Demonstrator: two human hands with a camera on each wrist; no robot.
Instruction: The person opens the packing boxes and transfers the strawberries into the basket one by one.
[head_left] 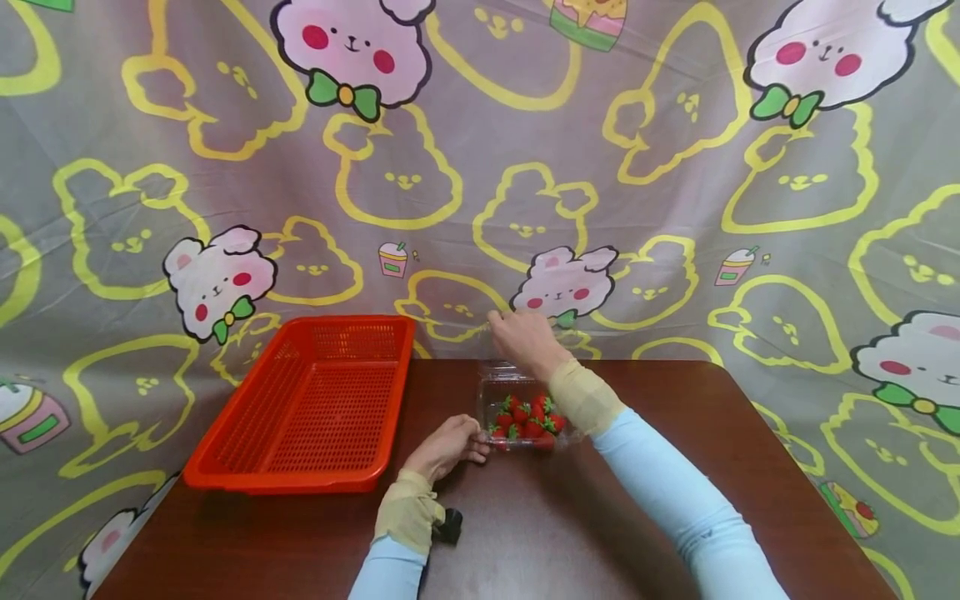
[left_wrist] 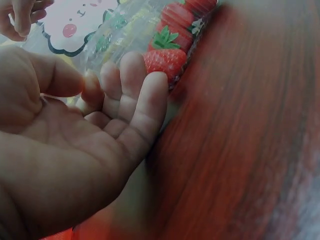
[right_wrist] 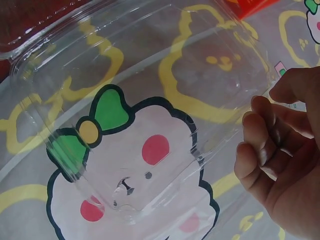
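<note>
A clear plastic clamshell box [head_left: 483, 398] holding several red strawberries [head_left: 531, 421] with green leaves stands on the brown table. At its front left corner, my left hand [head_left: 448, 446] pinches the rim between thumb and forefinger, the other fingers beside the wall. In the left wrist view, strawberries [left_wrist: 165, 61] show through the plastic close to the fingertips. My right hand [head_left: 528, 340] is raised above the back of the box and pinches the edge of its transparent lid [right_wrist: 145, 115], which stands up, opened. The exact fingertip contact on the lid is partly hidden.
A red perforated plastic basket [head_left: 300, 479] sits on the left of the table [head_left: 517, 533]. Behind the table hangs a grey curtain [head_left: 450, 250] printed with cartoon bears and rabbits.
</note>
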